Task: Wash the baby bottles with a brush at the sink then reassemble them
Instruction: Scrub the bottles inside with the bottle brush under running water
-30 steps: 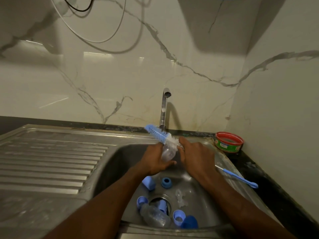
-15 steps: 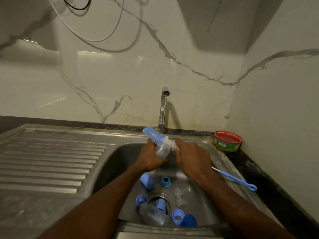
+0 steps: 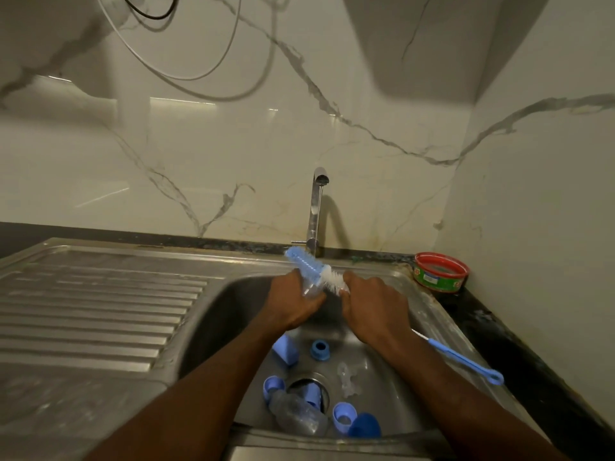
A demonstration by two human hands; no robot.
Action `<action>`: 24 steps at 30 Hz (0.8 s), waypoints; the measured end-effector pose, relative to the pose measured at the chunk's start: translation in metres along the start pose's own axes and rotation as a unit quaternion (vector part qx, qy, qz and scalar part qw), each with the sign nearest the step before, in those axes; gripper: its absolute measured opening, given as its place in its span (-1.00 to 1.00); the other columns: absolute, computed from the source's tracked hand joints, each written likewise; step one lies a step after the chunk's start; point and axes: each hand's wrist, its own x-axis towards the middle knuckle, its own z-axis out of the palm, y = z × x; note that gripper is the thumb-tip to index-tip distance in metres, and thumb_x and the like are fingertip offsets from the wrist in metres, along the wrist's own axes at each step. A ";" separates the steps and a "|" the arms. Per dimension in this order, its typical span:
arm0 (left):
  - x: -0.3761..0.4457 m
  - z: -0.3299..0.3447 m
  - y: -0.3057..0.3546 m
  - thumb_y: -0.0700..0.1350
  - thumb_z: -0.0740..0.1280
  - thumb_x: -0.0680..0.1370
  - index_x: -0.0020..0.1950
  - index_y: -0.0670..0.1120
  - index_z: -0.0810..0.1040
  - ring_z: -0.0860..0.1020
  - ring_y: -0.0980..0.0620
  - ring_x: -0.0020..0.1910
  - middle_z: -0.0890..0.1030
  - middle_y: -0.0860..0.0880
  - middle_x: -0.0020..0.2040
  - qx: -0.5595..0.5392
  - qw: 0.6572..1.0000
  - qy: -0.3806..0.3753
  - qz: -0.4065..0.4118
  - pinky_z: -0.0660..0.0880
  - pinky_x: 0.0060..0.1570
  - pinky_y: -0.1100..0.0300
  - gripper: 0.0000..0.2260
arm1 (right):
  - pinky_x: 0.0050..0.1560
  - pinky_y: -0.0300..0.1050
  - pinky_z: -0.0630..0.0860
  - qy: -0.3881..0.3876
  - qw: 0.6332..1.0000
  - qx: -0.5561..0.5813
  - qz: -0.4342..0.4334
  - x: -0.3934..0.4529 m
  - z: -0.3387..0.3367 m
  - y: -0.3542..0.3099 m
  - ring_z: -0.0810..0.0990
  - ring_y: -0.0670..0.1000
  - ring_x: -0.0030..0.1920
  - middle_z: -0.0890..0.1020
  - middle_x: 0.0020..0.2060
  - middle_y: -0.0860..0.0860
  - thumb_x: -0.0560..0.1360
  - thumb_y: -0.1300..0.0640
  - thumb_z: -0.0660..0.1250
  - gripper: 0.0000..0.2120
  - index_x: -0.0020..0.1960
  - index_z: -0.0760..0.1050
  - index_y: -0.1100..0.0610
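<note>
**Both hands busy over the basin**

Left hand [image 3: 293, 304] grips a clear baby bottle [image 3: 311, 289]; right hand [image 3: 372, 311], just beside it, is curled round the bottle brush [image 3: 316, 269], whose blue-and-white bristles jut up-left past the left fingers. Below the wrists lie another bottle [image 3: 298, 417], blue collars [image 3: 320, 349] and caps [image 3: 364, 425]. Right of the right forearm rests a thin blue brush [image 3: 466, 362].

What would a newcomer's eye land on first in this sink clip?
First, the two hands meeting over the sink: the left hand holds a clear bottle, while the right hand works a blue-and-white bottle brush against it, just below the tap. Next, the loose blue caps and rings and another clear bottle scattered round the drain. A red-rimmed tub sits in the right corner.
</note>
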 end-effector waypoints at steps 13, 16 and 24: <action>0.013 0.002 -0.020 -0.01 0.58 0.43 0.46 -0.09 0.28 0.54 -0.03 0.28 0.53 -0.09 0.34 0.094 0.993 0.065 -0.042 0.50 0.27 0.08 -0.28 | -0.09 -0.06 0.48 -0.008 1.000 -0.010 0.001 -0.010 -0.006 0.003 0.62 0.06 0.04 0.64 0.11 0.03 0.63 -0.05 0.26 -0.68 0.36 0.41 -0.06; 0.013 0.007 -0.012 0.02 0.55 0.45 0.45 -0.06 0.37 0.51 0.01 0.31 0.52 -0.05 0.37 0.134 0.989 0.011 0.058 0.47 0.34 0.03 -0.35 | -0.09 -0.08 0.50 0.009 1.000 -0.003 0.022 -0.004 -0.008 -0.002 0.62 0.05 0.03 0.63 0.11 0.03 0.62 -0.03 0.28 -0.69 0.34 0.41 -0.03; 0.010 0.005 -0.015 -0.10 0.56 0.45 0.44 -0.09 0.34 0.49 -0.01 0.34 0.50 -0.07 0.37 0.098 0.993 0.020 0.055 0.44 0.36 0.02 -0.36 | -0.07 -0.08 0.48 -0.016 0.999 -0.019 0.039 -0.007 -0.011 0.001 0.61 0.05 0.05 0.62 0.12 0.03 0.62 -0.04 0.28 -0.69 0.34 0.44 -0.02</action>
